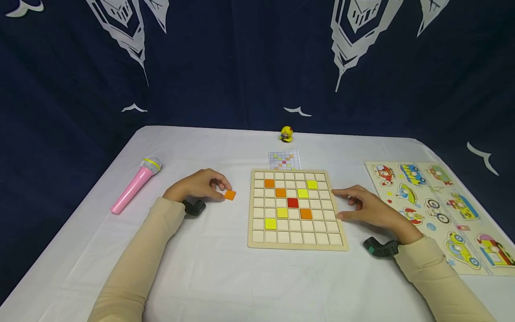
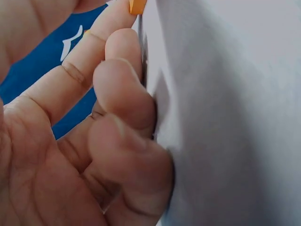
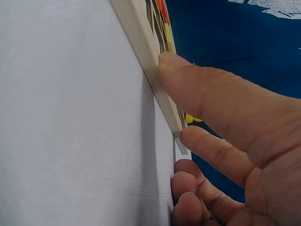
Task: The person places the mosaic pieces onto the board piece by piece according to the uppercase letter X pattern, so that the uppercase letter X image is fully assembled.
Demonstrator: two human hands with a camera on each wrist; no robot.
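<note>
Left of the board, my left hand (image 1: 203, 184) pinches a small square orange tile (image 1: 230, 195) at its fingertips, close to the tabletop. The left wrist view shows only part of that orange tile (image 2: 137, 6), while the other fingers curl against the cloth. A wooden grid board (image 1: 297, 245) lies flat in the middle. Set in its squares are three orange tiles, several yellow tiles and one red tile (image 1: 293, 203). My right hand (image 1: 368, 206) rests at the board's right edge, thumb and index finger touching it. The right wrist view shows the thumb against the board's side (image 3: 141, 52).
A printed card (image 1: 284, 159) with a coloured grid lies just behind the board, and a small yellow figurine (image 1: 286, 134) stands beyond it. On the left lies a pink toy microphone (image 1: 134, 185). A vehicle picture puzzle board (image 1: 422, 228) lies at the right, partly under the right forearm.
</note>
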